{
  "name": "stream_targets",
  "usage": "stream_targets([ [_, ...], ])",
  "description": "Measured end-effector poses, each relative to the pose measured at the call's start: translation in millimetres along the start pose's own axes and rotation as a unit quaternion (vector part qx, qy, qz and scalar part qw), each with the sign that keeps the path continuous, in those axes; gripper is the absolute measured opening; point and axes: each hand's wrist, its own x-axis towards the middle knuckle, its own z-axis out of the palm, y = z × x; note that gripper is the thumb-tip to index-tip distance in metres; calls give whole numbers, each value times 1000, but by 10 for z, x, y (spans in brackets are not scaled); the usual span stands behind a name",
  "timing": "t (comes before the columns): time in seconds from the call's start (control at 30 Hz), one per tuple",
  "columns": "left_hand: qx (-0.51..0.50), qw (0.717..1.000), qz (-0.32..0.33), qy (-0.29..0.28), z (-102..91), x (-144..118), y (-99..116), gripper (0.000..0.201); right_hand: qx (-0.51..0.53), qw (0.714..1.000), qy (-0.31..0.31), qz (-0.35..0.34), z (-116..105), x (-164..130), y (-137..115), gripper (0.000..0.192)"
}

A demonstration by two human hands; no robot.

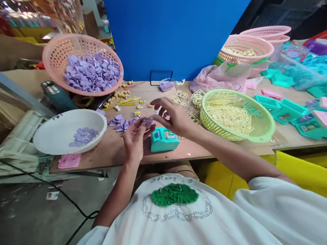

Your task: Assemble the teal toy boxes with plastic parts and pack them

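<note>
With the left hand (134, 138) pinching a purple piece (146, 123) and the right hand (175, 116) spread beside it, a nudge is risking a drop.

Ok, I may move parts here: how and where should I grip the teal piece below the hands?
Probably across its left and right ends, from the near side: the boxy teal piece stands near the table's front edge, the left hand is by its far left corner, and its top has openings.
</note>
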Motion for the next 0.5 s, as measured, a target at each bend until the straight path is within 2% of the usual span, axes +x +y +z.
stream_targets([
  [0.07, -28, 999, -23, 2, 48, -60, -58, 56, -85, 991, 47, -97, 0, -216, -12, 41],
  [0.17, -23, 999, -34, -3, 108, -120, -100, 51, -117, 980, 45, -152, 11, -418, 12, 37],
  [0.33, 41, 999, -11, -20, 93, -127, -120, 51, -38, 986, 59, -150, 13, -507, 60, 42],
  [0.43, 141, 989, 13, -47, -86, -131, -190, 53, 20, 991, 80, -104, 36, -555, 172, 36],
  [0.5, 220, 972, 44, -76, -245, -148, -286, 65, 59, 994, 67, -61, 75, -597, 305, 34],
])
